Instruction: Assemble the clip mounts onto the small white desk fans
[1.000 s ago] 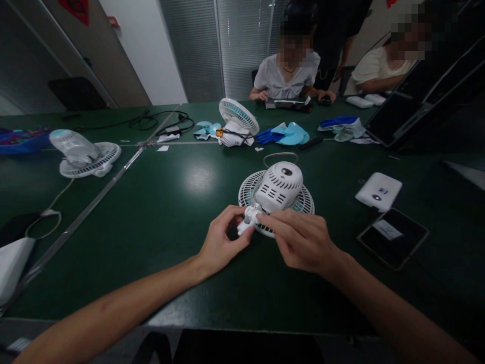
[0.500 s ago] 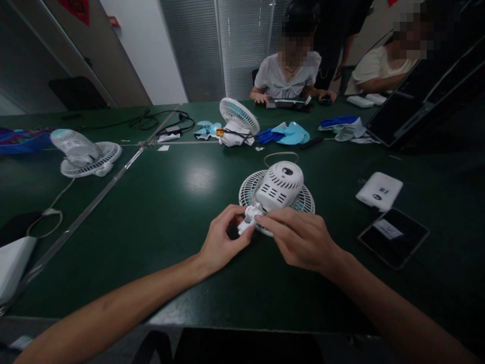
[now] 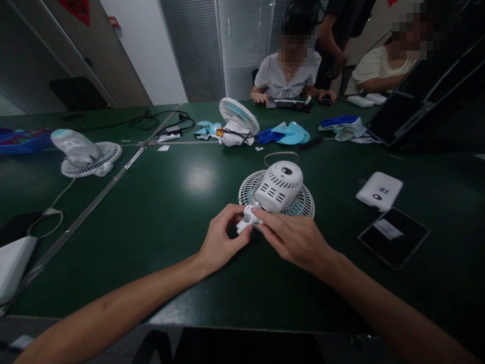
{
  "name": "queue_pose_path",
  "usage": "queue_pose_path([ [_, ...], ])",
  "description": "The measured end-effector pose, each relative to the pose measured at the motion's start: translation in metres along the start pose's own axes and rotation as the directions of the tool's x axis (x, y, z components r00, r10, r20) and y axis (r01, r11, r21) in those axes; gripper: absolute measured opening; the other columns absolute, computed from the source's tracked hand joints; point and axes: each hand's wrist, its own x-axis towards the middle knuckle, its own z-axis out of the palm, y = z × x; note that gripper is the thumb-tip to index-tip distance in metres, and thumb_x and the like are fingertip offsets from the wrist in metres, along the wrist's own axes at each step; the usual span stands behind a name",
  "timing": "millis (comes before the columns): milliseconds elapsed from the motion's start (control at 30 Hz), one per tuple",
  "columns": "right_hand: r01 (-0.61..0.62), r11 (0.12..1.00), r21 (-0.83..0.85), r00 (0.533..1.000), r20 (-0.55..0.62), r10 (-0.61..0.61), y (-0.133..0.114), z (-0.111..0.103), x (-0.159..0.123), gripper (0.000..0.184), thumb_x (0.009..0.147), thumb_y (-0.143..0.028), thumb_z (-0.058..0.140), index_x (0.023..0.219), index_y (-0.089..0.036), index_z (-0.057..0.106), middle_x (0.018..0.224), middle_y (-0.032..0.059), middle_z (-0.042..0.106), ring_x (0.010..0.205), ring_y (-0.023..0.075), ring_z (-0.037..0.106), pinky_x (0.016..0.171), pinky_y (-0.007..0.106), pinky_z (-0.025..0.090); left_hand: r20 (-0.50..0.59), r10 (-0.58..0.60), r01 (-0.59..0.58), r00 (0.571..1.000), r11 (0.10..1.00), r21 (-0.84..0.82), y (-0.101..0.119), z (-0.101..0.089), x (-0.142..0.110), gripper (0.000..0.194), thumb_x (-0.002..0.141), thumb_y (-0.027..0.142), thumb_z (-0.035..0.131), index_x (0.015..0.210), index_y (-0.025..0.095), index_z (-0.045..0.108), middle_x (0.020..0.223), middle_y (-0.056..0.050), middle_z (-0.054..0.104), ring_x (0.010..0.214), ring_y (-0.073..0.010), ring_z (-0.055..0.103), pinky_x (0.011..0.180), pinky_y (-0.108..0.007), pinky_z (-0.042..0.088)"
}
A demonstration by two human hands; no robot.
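Note:
A white fan point(image 3: 280, 184) lies grille-down on the green table, its motor housing upward and light blue blades showing through the grille. At its near side is a white plastic clip point(image 3: 248, 218). My left hand point(image 3: 223, 237) grips this clip between thumb and fingers from the left. From the right, my right hand point(image 3: 297, 237) has its fingers closed on the same clip, close to where it meets the housing. The fingers partly hide the clip, and any small part under the right fingertips cannot be made out.
A second fan point(image 3: 238, 121) stands at the back beside blue blades point(image 3: 295, 133); a third fan point(image 3: 85, 151) lies left. On the right are a white box-shaped device point(image 3: 380, 190) and a dark tablet point(image 3: 394, 236). Across the table sits a person point(image 3: 288, 76).
My right hand has shifted slightly left and its fingers have moved along the clip. My left hand and the fan stay nearly still. Behind, a standing person's arm has moved into view.

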Motion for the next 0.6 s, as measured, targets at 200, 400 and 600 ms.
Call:
queue_pose_path([
  [200, 0.042, 0.999, 0.014, 0.999, -0.021, -0.041, 0.0028, -0.0076, 0.0031, 0.046, 0.098, -0.01, 0.057, 0.143, -0.02, 0.052, 0.117, 0.0073, 0.074, 0.099, 0.0185, 0.072, 0.079, 0.029, 0.057, -0.007, 0.017, -0.017, 1.0, 1.0, 0.019, 0.0006, -0.0001, 0.0002, 0.029, 0.095, 0.022, 0.066, 0.124, 0.021, 0.063, 0.112, -0.008, 0.064, 0.097, -0.0198, 0.062, 0.089, -0.035, 0.053],
  [400, -0.049, 0.999, 0.001, 0.998, -0.05, 0.049, -0.0002, -0.0005, 0.0033, 0.042, 0.101, -0.016, 0.059, 0.142, -0.018, 0.051, 0.116, 0.007, 0.076, 0.09, 0.0156, 0.074, 0.078, 0.027, 0.057, 0.02, 0.024, -0.024, 1.0, 0.999, 0.028, 0.0019, -0.0003, 0.0, 0.029, 0.095, 0.024, 0.067, 0.123, 0.021, 0.063, 0.113, -0.008, 0.064, 0.097, -0.0201, 0.062, 0.088, -0.035, 0.054],
  [600, 0.034, 0.999, 0.029, 0.999, -0.016, -0.034, 0.0024, -0.0091, 0.0018, 0.049, 0.096, -0.009, 0.058, 0.143, -0.02, 0.051, 0.121, 0.008, 0.073, 0.099, 0.0197, 0.072, 0.077, 0.031, 0.057, 0.006, 0.013, -0.013, 1.0, 0.999, 0.04, 0.0014, -0.0005, 0.0005, 0.03, 0.095, 0.025, 0.067, 0.124, 0.021, 0.062, 0.113, -0.008, 0.064, 0.098, -0.0207, 0.063, 0.089, -0.036, 0.055],
])
